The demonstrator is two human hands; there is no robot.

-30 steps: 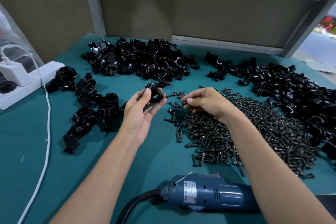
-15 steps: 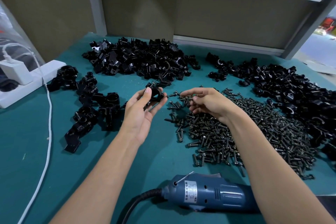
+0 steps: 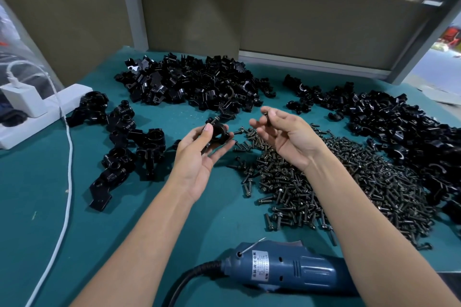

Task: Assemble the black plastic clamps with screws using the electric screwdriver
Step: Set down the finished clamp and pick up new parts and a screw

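The left hand grips a black clamp just left of the screw pile. The right hand pinches one screw above the pile. The label on the electric screwdriver is unreadable; bare mat lies left of the pile.

You work at a table covered in teal matting. Along its far edge stand dull brown panels, split by a grey upright post. At far right, a slanted grey frame bar borders an opening where a bright, pale floor shows.
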